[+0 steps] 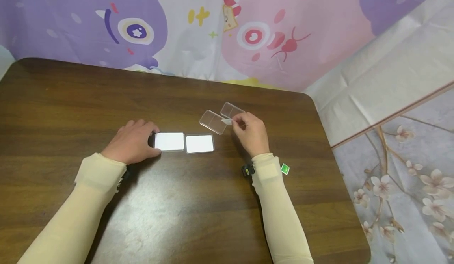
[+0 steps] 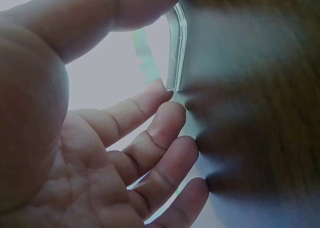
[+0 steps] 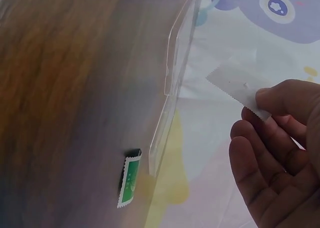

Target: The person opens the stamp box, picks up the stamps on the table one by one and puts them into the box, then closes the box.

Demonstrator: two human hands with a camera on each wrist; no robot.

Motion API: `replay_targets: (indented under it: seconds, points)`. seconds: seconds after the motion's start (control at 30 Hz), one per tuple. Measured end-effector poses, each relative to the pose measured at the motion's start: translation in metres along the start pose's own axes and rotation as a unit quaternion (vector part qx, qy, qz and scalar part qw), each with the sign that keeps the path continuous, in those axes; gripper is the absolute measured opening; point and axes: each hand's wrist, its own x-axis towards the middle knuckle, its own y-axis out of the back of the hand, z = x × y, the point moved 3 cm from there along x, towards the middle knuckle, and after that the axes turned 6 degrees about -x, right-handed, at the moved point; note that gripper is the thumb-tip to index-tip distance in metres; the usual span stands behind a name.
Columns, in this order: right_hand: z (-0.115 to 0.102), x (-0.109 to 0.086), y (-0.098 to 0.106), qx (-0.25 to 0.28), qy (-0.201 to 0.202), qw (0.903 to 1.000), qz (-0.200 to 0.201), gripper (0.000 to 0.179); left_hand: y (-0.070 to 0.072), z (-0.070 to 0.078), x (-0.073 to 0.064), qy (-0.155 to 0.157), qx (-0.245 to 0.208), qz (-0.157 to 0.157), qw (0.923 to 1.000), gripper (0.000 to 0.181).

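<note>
My left hand (image 1: 131,142) holds a flat clear case with a white inside (image 1: 169,141) at its left end, thumb and index finger on its edges. In the left wrist view, the clear case edge (image 2: 177,47) lies between thumb and index fingertip. A second white-filled case (image 1: 200,144) lies beside it on the right. My right hand (image 1: 252,133) pinches a stamp (image 3: 235,87) between thumb and index finger, above the table, its pale side with a toothed edge showing. Near that hand lie two clear lids (image 1: 213,121), the farther clear lid (image 1: 231,110) partly covered by the fingers.
A green stamp (image 1: 285,169) with a white toothed border lies on the brown wooden table (image 1: 184,209), beside my right wrist. A cartoon-printed cloth (image 1: 198,51) hangs along the back edge; a pale floral cloth (image 1: 408,185) is at the right.
</note>
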Motion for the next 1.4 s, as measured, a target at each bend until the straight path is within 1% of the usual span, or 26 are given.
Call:
replay_targets:
  seconds: [0.27,0.4,0.67,0.9,1.0,1.1,1.2,1.3,1.4]
  points:
    - [-0.004,-0.001,0.001,0.008,0.011,0.9999,0.001,0.004,-0.002,0.001,0.001,0.007,-0.003,0.003,1.0000,0.060]
    - [-0.005,-0.001,0.001,0.005,0.013,0.9999,0.000,0.004,-0.001,0.001,0.001,0.008,-0.003,0.002,1.0000,0.063]
    - [-0.009,0.001,0.002,-0.002,0.016,0.9999,-0.005,0.005,0.000,0.000,0.001,0.006,0.001,0.003,1.0000,0.062]
    - [-0.006,0.000,0.002,0.003,0.024,0.9997,0.005,0.005,-0.001,0.002,0.001,0.004,-0.001,0.002,1.0000,0.064]
    - [-0.011,0.001,-0.001,0.010,0.029,0.9995,0.004,0.005,-0.001,0.000,0.000,0.008,-0.004,0.003,1.0000,0.064]
    - [-0.021,0.002,-0.004,0.020,0.034,0.9992,-0.005,0.006,0.000,0.000,0.001,0.007,-0.002,0.006,1.0000,0.063]
    - [-0.039,0.001,-0.009,0.034,0.043,0.9983,-0.018,0.009,-0.001,0.001,0.003,0.004,-0.002,0.006,1.0000,0.062]
    - [-0.065,0.001,-0.017,0.042,0.064,0.9963,-0.040,0.014,-0.002,0.000,0.004,0.003,-0.004,0.004,1.0000,0.062]
    - [-0.096,0.001,-0.029,0.033,0.095,0.9923,-0.073,0.014,-0.001,-0.002,0.003,0.005,-0.006,0.008,0.9999,0.061]
